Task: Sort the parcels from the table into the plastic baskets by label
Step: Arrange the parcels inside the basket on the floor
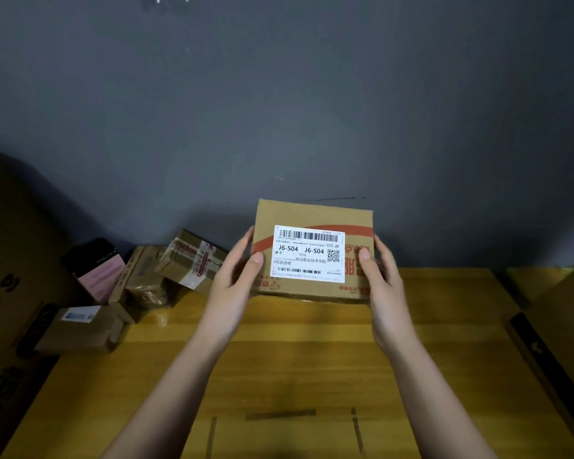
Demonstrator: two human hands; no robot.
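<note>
Both hands, left (236, 276) and right (383, 276), grip the short sides of a parcel (312, 250), thumbs on its face, lifted above the counter's (312, 342) far edge and tilted toward the head, probably so that its label (309, 254), "J6-S04", can be read. Other parcels (166, 270) wait at the far left corner; no basket is visible.

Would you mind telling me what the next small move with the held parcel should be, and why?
Probably carry the parcel off toward the matching basket. Both the left hand and the right hand grip its sides, it is lifted above the table, and its label faces up, reading J6-S04. No basket shows here, so the direction is uncertain.
</note>
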